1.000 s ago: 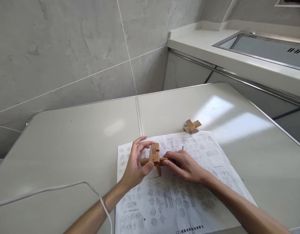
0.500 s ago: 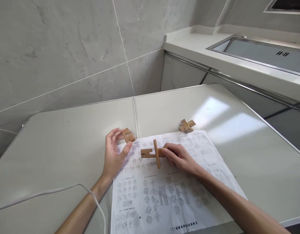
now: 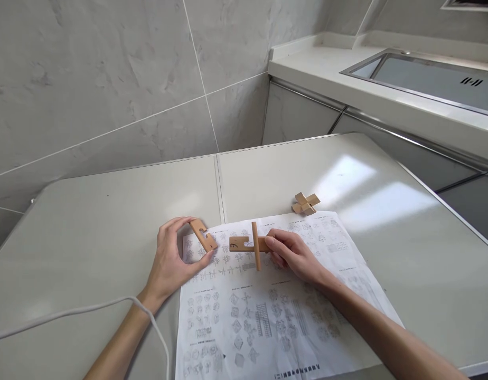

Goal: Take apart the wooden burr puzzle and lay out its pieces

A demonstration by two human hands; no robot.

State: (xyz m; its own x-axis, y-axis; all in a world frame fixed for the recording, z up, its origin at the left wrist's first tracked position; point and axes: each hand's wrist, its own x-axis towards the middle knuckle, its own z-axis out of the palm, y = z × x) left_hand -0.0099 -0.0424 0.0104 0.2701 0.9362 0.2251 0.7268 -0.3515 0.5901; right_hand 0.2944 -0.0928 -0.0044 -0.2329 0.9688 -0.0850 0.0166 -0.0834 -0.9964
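A glossy pale bench (image 3: pixel 93 237) is carrying a white printed paper sheet (image 3: pixel 275 348). Over the sheet's far middle, the right hand (image 3: pixel 294 254) is pinching two crossed tan wooden bars (image 3: pixel 256 246); over its far-left corner, the left hand (image 3: pixel 170 264) is gripping a notched tan wooden bar (image 3: pixel 202 239) by its ends, long axis slanting rightward and nearer.

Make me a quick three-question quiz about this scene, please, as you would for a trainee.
1. True or false: the left hand holds a notched wooden piece.
2. Fill in: the crossed wooden pieces are held in the person's ___.
3. Where is the separate wooden cross? A) in the sink; B) by the far edge of the printed sheet; C) under the white cable.

Key: 1. True. 2. right hand. 3. B.
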